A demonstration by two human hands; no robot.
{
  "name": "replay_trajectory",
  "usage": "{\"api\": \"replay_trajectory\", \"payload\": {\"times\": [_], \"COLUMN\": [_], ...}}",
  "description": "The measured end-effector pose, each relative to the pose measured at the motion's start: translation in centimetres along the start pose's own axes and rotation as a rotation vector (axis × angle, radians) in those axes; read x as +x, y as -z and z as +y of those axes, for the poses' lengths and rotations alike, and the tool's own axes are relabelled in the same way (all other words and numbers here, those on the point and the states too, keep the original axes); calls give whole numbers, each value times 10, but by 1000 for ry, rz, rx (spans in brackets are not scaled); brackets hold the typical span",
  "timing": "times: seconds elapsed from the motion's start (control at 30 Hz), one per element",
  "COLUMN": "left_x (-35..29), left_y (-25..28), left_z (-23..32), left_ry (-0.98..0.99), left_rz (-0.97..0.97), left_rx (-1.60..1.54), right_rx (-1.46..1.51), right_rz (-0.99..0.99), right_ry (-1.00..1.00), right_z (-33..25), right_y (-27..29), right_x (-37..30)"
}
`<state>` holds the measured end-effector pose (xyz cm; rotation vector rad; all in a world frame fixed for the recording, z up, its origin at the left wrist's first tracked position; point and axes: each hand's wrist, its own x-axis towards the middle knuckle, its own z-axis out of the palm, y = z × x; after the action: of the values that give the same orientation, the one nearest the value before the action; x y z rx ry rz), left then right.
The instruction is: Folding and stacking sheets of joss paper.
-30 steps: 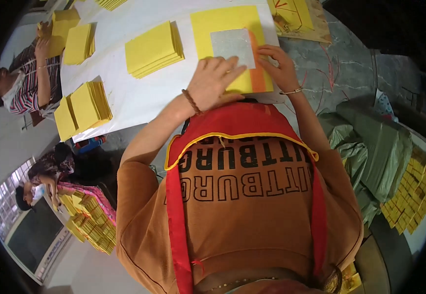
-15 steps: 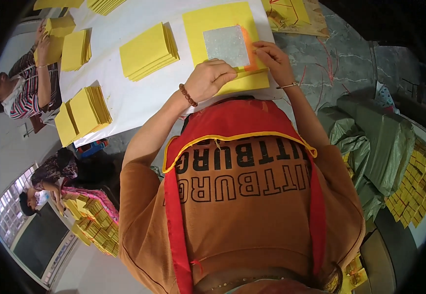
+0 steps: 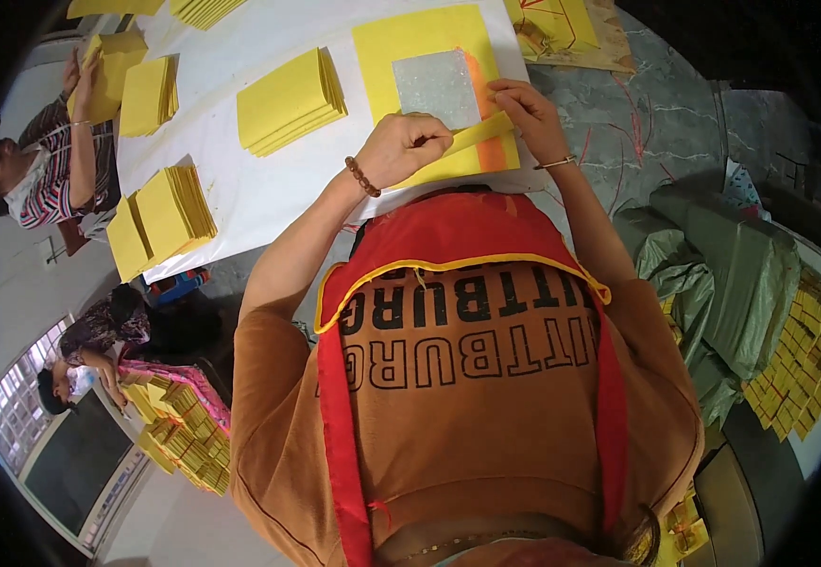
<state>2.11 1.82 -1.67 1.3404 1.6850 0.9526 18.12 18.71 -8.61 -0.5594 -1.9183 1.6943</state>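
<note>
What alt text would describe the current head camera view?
A person's left hand grips a narrow yellow strip across a yellow sheet with a silvery square and orange band, the right hand near the sheet's right edge. Yellow stacks share the white table; a striped-shirted co-worker is at far left.

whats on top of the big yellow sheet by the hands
A silvery square and an orange band show on the yellow sheet; a yellow strip or fold crosses the band. Whatever lies beneath the silvery square, or under the left hand, is covered.
</note>
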Motion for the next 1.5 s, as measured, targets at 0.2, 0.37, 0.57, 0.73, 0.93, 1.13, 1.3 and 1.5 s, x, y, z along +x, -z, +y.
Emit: {"api": "replay_trajectory", "payload": {"times": [0.2, 0.37, 0.57, 0.73, 0.93, 1.13, 1.3, 1.5], "left_x": [1, 2, -15, -27, -34, -53, -38, -7], "left_y": [1, 7, 57, 39, 33, 22, 11, 21], "left_z": [-5, -5, -9, -37, -32, -7, -29, -32], "left_ry": [85, 150, -169, -190, -405, -360, -251, 298], "left_rz": [1, -1, -290, -9, 233, 195, 506, 449], "left_rx": [-72, -151, -236, 509, 858, 693, 475, 87], "right_rx": [134, -346, -185, -224, -673, -695, -513, -29], "right_rz": [-112, -308, -231, -258, -170, -464, -340, 110], "right_ry": [-98, 216, 95, 151, 449, 457, 242, -148], "right_z": [-1, -12, 5, 8, -29, -46, -34, -31], "right_y": [12, 12, 8, 12, 7, 16, 6, -21], "right_x": [-2, -8, -10, -5, 1, -8, -7, 6]}}
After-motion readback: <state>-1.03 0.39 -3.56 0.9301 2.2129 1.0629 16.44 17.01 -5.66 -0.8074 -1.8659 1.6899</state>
